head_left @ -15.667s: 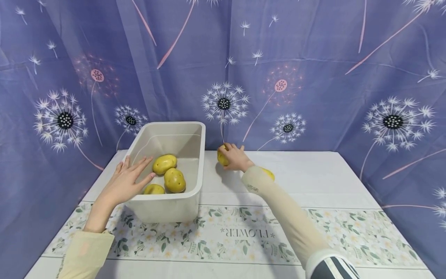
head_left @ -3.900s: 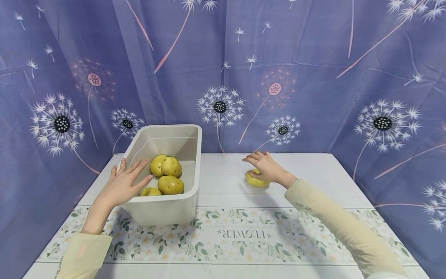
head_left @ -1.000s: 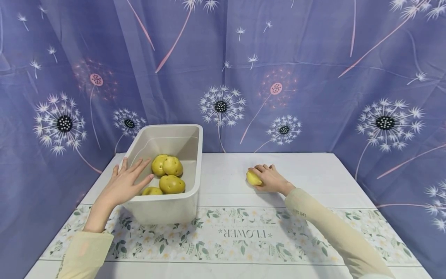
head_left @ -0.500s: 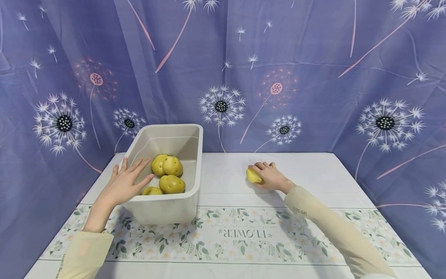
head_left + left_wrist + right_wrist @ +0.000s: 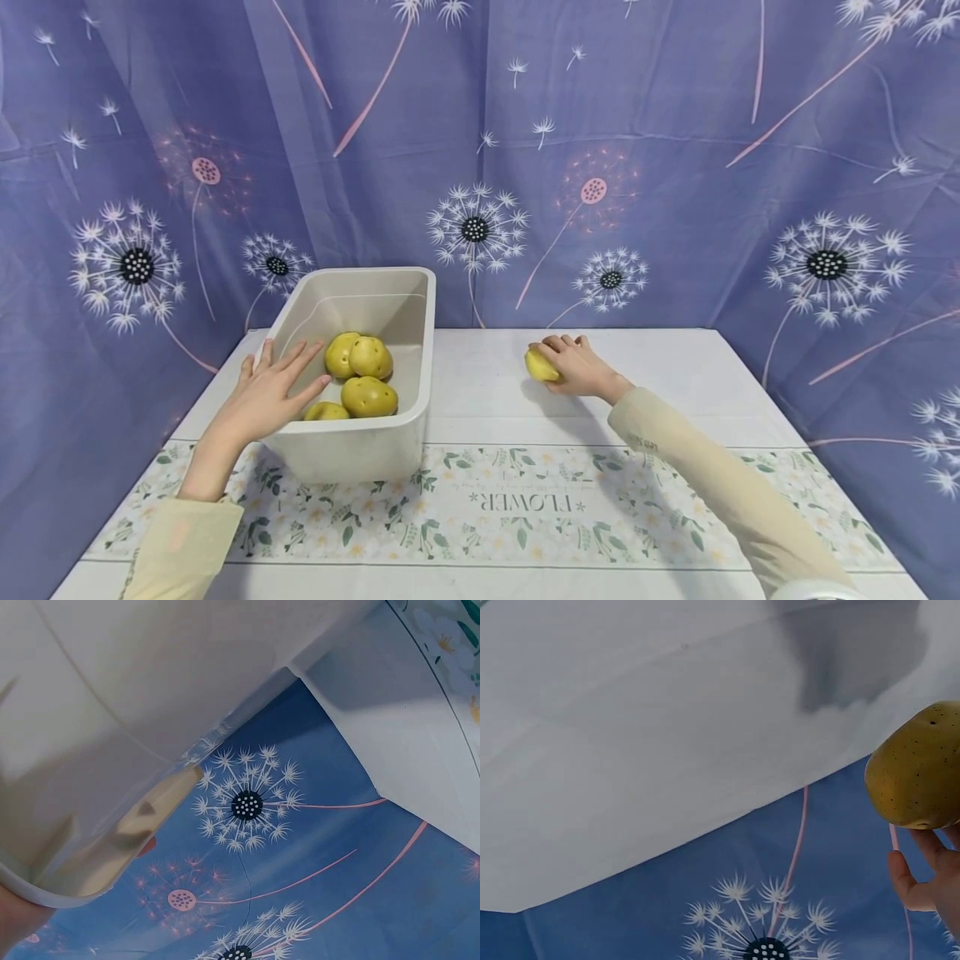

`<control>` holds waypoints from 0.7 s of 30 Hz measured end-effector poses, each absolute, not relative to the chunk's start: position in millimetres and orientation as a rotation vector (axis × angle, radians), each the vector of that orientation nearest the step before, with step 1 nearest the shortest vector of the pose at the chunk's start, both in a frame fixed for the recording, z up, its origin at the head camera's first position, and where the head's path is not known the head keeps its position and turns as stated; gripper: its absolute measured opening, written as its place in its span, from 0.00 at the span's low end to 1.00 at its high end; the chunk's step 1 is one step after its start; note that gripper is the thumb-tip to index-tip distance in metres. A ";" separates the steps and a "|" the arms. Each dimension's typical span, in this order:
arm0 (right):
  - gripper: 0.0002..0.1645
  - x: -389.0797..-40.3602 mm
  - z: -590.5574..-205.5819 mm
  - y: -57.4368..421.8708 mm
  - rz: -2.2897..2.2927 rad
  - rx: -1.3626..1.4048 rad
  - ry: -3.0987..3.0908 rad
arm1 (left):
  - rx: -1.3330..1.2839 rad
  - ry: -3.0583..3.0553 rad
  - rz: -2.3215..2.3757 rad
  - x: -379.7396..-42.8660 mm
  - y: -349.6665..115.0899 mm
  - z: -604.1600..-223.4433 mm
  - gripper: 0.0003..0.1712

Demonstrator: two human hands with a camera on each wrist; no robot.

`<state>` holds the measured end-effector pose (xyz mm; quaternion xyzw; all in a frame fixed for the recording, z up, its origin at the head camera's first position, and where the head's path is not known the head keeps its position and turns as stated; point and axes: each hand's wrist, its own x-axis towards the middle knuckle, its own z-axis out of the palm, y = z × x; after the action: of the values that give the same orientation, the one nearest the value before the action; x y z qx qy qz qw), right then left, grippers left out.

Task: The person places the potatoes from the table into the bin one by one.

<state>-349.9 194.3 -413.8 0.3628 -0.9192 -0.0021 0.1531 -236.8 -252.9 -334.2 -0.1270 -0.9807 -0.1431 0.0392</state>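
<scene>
My right hand [image 5: 577, 368] grips a yellow potato [image 5: 542, 365] above the white tabletop, right of the bin. In the right wrist view the potato [image 5: 919, 769] shows its speckled brown-yellow skin at the right edge, with fingers [image 5: 928, 844] against it and a shadow on the cloth apart from it. My left hand [image 5: 270, 392] lies with spread, straight fingers over the left front rim of a light grey plastic bin [image 5: 352, 450]. Inside the bin sit several potatoes [image 5: 370, 397], one partly hidden by the front rim.
The table is covered by a white cloth [image 5: 480, 383] with a floral band [image 5: 517, 500] across its front part. A purple dandelion-print curtain [image 5: 675, 167] closes off the back and both sides, right behind the bin.
Earlier the right hand carried another potato beside the bin, which has since gained potatoes. It then reached the last table potato, gripped it and has just raised it slightly leftward. Left hand stays put.
</scene>
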 end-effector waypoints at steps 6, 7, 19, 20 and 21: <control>0.39 -353.8 -405.7 189.8 -0.009 1.054 -2.614 | -0.389 -3.005 -0.441 -237.3 -254.1 -334.7 0.38; 0.38 -354.3 -404.2 189.1 -0.012 1.060 -2.607 | -0.389 -3.005 -0.442 -237.3 -254.4 -334.7 0.39; 0.39 -356.6 -389.4 180.2 -0.026 1.068 -2.583 | -0.397 -3.003 -0.442 -236.2 -253.5 -333.0 0.38; 0.39 -356.8 -388.2 179.3 -0.025 1.067 -2.583 | -0.397 -3.002 -0.442 -236.1 -253.4 -332.9 0.39; 0.39 -357.0 -387.1 178.6 -0.024 1.065 -2.587 | -0.397 -3.002 -0.444 -236.1 -253.3 -332.8 0.39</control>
<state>-357.0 178.6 -387.1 0.3751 -0.9110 -0.0083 0.1711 -236.1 -253.3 -332.8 -0.1297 -0.9801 -0.1449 0.0404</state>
